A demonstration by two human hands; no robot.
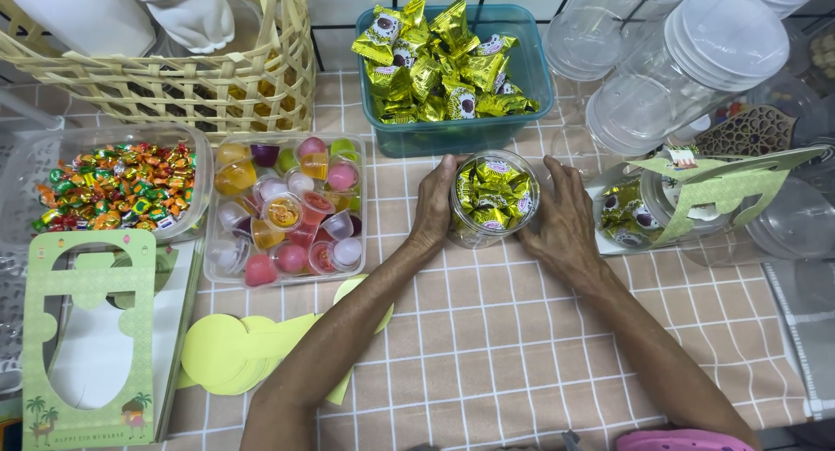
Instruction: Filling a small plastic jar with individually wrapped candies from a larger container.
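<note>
Right now both hands close around one clear round jar (494, 199) filled with gold-wrapped candies: the left hand (433, 203) presses its palm and fingers against the jar's left side, and the right hand (564, 209) cups its right side, so each grip is wrapped on the jar itself. The jar stands upright on the desk (487, 329), which is covered with a pink checked cloth, and it sits between the two forearms.

Just behind the jar is a teal tub (452, 133) heaped with the same gold-wrapped candies. To the jar's right, a second jar of gold candies (631, 212) lies on its side inside a green card sleeve (722, 186), and behind that stand stacks of empty clear jars and lids (696, 51). To the jar's left sits a clear square tray of small coloured jelly cups (287, 209), and further left a clear tub of mixed bright sweets (117, 186). Behind those is a woven bamboo basket (200, 81). Nearer the person, left of the jar, lie yellow-green paper discs (230, 351) and a flat green card cut-out (87, 342).
</note>
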